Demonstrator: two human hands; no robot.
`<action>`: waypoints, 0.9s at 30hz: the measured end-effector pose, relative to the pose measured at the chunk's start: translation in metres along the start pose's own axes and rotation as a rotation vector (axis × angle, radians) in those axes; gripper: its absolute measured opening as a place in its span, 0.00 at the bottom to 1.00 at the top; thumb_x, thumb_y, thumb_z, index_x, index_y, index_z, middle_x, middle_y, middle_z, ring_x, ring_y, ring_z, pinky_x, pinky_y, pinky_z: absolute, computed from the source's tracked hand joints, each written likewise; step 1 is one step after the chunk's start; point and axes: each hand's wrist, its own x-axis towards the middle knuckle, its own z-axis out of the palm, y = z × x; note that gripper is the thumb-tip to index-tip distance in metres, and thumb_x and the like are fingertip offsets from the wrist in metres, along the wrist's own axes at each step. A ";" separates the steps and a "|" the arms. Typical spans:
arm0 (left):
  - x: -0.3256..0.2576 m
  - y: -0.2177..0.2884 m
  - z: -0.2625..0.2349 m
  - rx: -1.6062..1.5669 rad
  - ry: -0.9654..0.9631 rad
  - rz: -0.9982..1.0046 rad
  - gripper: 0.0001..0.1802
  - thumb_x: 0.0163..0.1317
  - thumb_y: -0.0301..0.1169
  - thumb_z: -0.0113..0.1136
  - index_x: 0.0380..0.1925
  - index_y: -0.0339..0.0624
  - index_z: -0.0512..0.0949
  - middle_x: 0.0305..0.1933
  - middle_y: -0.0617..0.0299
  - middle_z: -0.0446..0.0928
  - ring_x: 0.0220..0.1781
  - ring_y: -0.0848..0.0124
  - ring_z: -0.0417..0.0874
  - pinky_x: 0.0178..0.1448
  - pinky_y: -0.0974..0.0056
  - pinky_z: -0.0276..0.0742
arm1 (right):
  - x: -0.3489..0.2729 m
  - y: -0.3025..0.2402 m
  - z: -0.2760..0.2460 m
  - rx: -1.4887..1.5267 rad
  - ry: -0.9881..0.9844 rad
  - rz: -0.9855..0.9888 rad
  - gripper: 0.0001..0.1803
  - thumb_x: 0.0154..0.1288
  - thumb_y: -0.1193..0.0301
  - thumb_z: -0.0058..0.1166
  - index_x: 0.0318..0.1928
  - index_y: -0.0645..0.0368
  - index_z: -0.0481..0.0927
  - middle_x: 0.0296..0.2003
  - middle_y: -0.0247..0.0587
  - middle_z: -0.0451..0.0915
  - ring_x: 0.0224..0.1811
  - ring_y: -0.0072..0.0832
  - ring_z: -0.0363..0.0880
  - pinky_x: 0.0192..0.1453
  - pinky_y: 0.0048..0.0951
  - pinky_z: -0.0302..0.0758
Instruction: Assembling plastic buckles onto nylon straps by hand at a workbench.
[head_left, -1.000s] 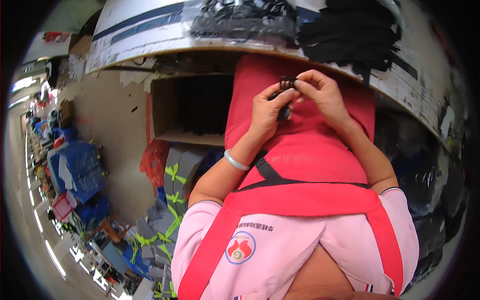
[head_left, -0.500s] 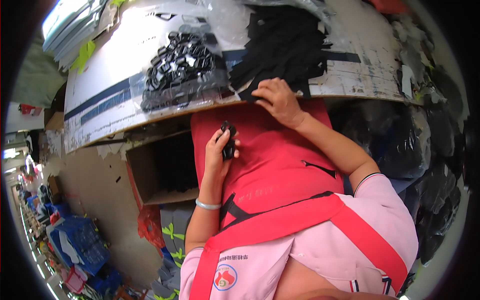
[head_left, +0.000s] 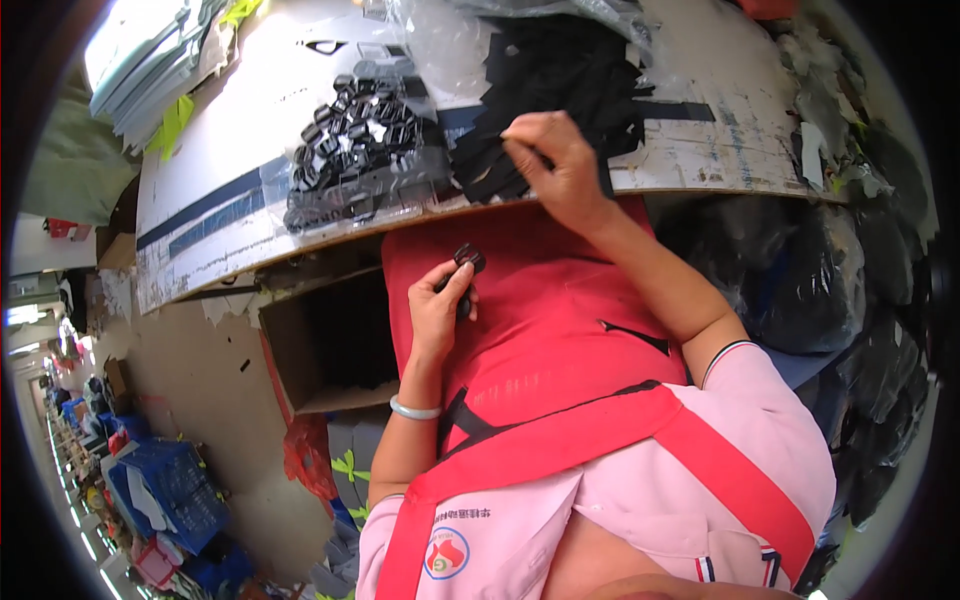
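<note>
My left hand (head_left: 437,312) is closed round black plastic buckles (head_left: 467,259) in front of the red apron; one sticks up between thumb and fingers, and the rest are partly hidden by the palm. Over the near side of a heap of black fabric strips (head_left: 560,75) is my right hand (head_left: 562,170), its fingers curled and the thumb close to the forefinger. Whatever those fingertips pinch cannot be told against the dark heap. Left of the strips, a pile of black buckles (head_left: 355,130) spills from a clear plastic bag (head_left: 400,185) by the table edge.
The worn white table (head_left: 225,205) has a blue stripe. Beneath it stands an open cardboard box (head_left: 330,398), with a red plastic bag (head_left: 307,455) beside it. Black-wrapped bundles (head_left: 800,285) crowd the right side. Stacked light sheets (head_left: 150,75) lie at the far left.
My right hand has lifted and shifted away from the table's near edge, further over the strips. My left hand has turned slightly, with one buckle now raised at its fingertips.
</note>
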 end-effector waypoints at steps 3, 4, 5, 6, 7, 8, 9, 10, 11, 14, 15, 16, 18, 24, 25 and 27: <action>-0.002 0.005 0.001 0.058 0.041 0.076 0.10 0.65 0.30 0.63 0.39 0.32 0.82 0.23 0.63 0.78 0.17 0.79 0.74 0.20 0.74 0.67 | 0.013 -0.042 -0.018 0.194 0.027 0.191 0.05 0.66 0.72 0.60 0.38 0.61 0.80 0.28 0.35 0.80 0.25 0.25 0.76 0.32 0.20 0.72; -0.001 0.007 0.002 0.061 0.057 0.064 0.10 0.65 0.30 0.63 0.39 0.32 0.82 0.23 0.63 0.78 0.17 0.79 0.74 0.20 0.74 0.67 | 0.005 -0.048 -0.017 0.207 0.021 0.204 0.05 0.66 0.72 0.60 0.38 0.61 0.80 0.28 0.35 0.80 0.25 0.25 0.76 0.32 0.20 0.72; 0.000 0.009 0.004 0.053 0.057 0.087 0.10 0.65 0.30 0.63 0.39 0.32 0.82 0.23 0.63 0.78 0.17 0.79 0.74 0.20 0.74 0.67 | -0.003 -0.051 -0.017 0.412 -0.193 0.472 0.06 0.67 0.71 0.59 0.38 0.61 0.80 0.27 0.31 0.79 0.26 0.18 0.74 0.32 0.18 0.70; 0.001 0.011 0.006 0.045 0.053 0.111 0.10 0.65 0.30 0.63 0.39 0.32 0.82 0.22 0.63 0.78 0.17 0.79 0.75 0.20 0.74 0.67 | -0.009 -0.054 -0.017 0.612 -0.410 0.736 0.07 0.69 0.71 0.57 0.38 0.62 0.80 0.27 0.27 0.79 0.27 0.12 0.72 0.31 0.17 0.69; 0.000 0.014 0.008 0.047 0.054 0.115 0.09 0.65 0.29 0.63 0.39 0.33 0.82 0.23 0.64 0.78 0.17 0.80 0.75 0.20 0.75 0.67 | -0.021 -0.055 -0.011 0.802 -0.504 0.955 0.07 0.71 0.70 0.56 0.37 0.61 0.79 0.28 0.23 0.77 0.29 0.07 0.70 0.31 0.13 0.67; 0.000 0.016 0.009 0.046 0.064 0.110 0.09 0.65 0.29 0.63 0.39 0.33 0.82 0.23 0.64 0.78 0.17 0.80 0.75 0.20 0.75 0.67 | -0.036 -0.050 -0.007 0.842 -0.597 1.010 0.08 0.70 0.68 0.57 0.35 0.60 0.79 0.27 0.23 0.76 0.28 0.07 0.70 0.29 0.12 0.66; -0.001 0.014 0.012 0.046 0.065 0.146 0.09 0.65 0.29 0.63 0.39 0.33 0.82 0.23 0.64 0.78 0.18 0.80 0.74 0.21 0.75 0.66 | -0.047 -0.052 -0.003 0.861 -0.614 1.099 0.09 0.70 0.68 0.57 0.35 0.60 0.78 0.27 0.23 0.76 0.28 0.06 0.69 0.29 0.12 0.65; -0.001 0.012 0.012 0.046 0.065 0.182 0.09 0.65 0.29 0.63 0.39 0.33 0.82 0.23 0.65 0.78 0.18 0.81 0.74 0.21 0.75 0.66 | -0.053 -0.055 -0.001 0.879 -0.631 1.188 0.09 0.70 0.67 0.58 0.34 0.59 0.78 0.26 0.23 0.76 0.28 0.06 0.69 0.29 0.12 0.64; 0.002 0.006 0.008 0.120 0.054 0.235 0.09 0.66 0.28 0.61 0.41 0.33 0.82 0.22 0.64 0.78 0.18 0.80 0.74 0.21 0.76 0.66 | -0.054 -0.057 0.000 0.884 -0.640 1.197 0.09 0.70 0.67 0.58 0.34 0.59 0.78 0.26 0.23 0.76 0.28 0.06 0.69 0.29 0.12 0.64; -0.002 0.002 0.009 0.249 0.080 0.335 0.07 0.66 0.26 0.61 0.40 0.34 0.82 0.24 0.67 0.77 0.20 0.81 0.73 0.23 0.77 0.67 | -0.052 -0.061 0.004 0.841 -0.647 1.248 0.09 0.70 0.67 0.57 0.33 0.58 0.78 0.26 0.23 0.76 0.26 0.07 0.68 0.28 0.11 0.64; -0.001 0.001 0.009 0.252 0.078 0.331 0.07 0.66 0.26 0.61 0.40 0.34 0.82 0.24 0.67 0.77 0.20 0.81 0.73 0.23 0.77 0.67 | -0.055 -0.058 0.007 0.875 -0.598 1.255 0.10 0.69 0.67 0.57 0.33 0.59 0.79 0.25 0.25 0.77 0.25 0.08 0.69 0.27 0.12 0.66; -0.001 0.000 0.008 0.314 0.093 0.395 0.06 0.64 0.25 0.62 0.39 0.34 0.82 0.25 0.67 0.77 0.21 0.81 0.74 0.24 0.76 0.67 | -0.058 -0.054 0.010 0.909 -0.548 1.260 0.10 0.69 0.67 0.57 0.34 0.61 0.80 0.25 0.27 0.78 0.23 0.09 0.71 0.27 0.13 0.68; 0.000 0.000 0.007 0.376 0.112 0.457 0.06 0.63 0.23 0.63 0.39 0.34 0.82 0.26 0.67 0.76 0.23 0.81 0.74 0.25 0.76 0.68 | -0.067 -0.050 0.014 0.968 -0.513 1.292 0.10 0.69 0.66 0.57 0.36 0.61 0.80 0.25 0.29 0.78 0.23 0.11 0.72 0.27 0.14 0.69; 0.002 0.003 0.006 0.710 0.145 0.769 0.08 0.56 0.19 0.66 0.37 0.34 0.81 0.30 0.53 0.78 0.28 0.64 0.79 0.32 0.67 0.74 | -0.070 -0.051 0.024 1.139 -0.407 1.329 0.14 0.70 0.64 0.57 0.44 0.63 0.77 0.28 0.33 0.79 0.26 0.16 0.77 0.28 0.18 0.77; 0.002 0.002 0.004 0.763 0.129 0.825 0.09 0.56 0.19 0.66 0.38 0.34 0.81 0.30 0.55 0.78 0.28 0.67 0.80 0.32 0.67 0.74 | -0.069 -0.053 0.025 1.161 -0.404 1.340 0.13 0.71 0.64 0.56 0.44 0.62 0.77 0.29 0.31 0.79 0.26 0.15 0.76 0.28 0.17 0.75; 0.001 -0.001 0.000 0.817 0.115 0.878 0.09 0.56 0.19 0.66 0.39 0.34 0.81 0.31 0.56 0.79 0.28 0.69 0.80 0.32 0.67 0.74 | -0.070 -0.047 0.024 1.249 -0.489 1.382 0.12 0.71 0.66 0.55 0.48 0.61 0.77 0.32 0.30 0.79 0.28 0.13 0.76 0.30 0.15 0.75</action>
